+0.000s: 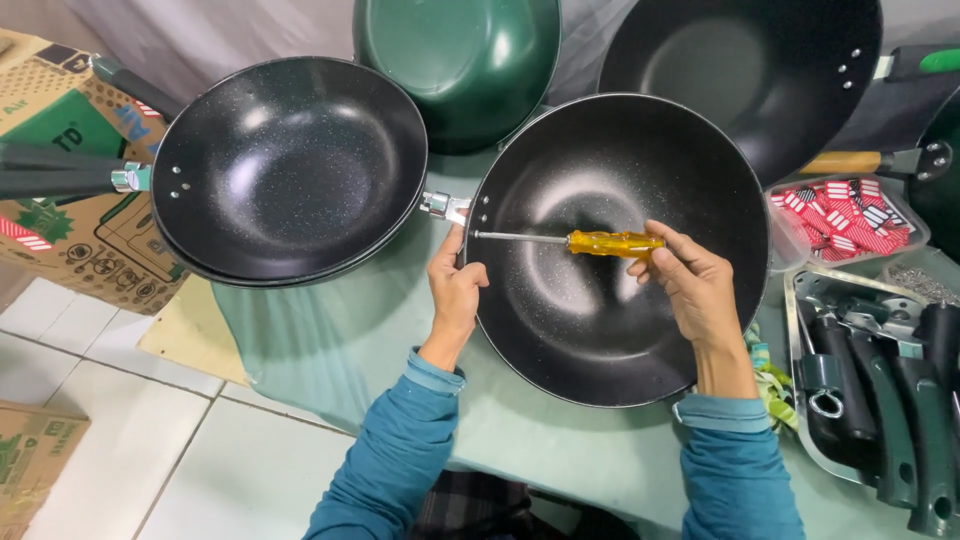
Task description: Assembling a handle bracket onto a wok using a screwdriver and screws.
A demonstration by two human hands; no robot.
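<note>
From up here I see my right hand (697, 285) closed around the amber handle of a screwdriver (575, 241), fingers curled fully over the grip. The tool lies nearly level across the inside of the black wok (600, 330) in front of me, its long axis running left to right: handle toward my right, thin steel shaft pointing left at the wok's rim, where the tip meets the wall beside a small metal bracket (443, 207) sticking outward. My left hand (455, 295) grips that same rim, thumb inside and fingers wrapped outside (I cannot tell how tightly). The wok sits on a pale green table (330, 330). To the left rests another black wok (290, 165) with its handle fitted, and a dark green pan (455, 60) leans behind. On the right, a metal tray (800, 330) holds dark loose handles (880, 400).
</note>
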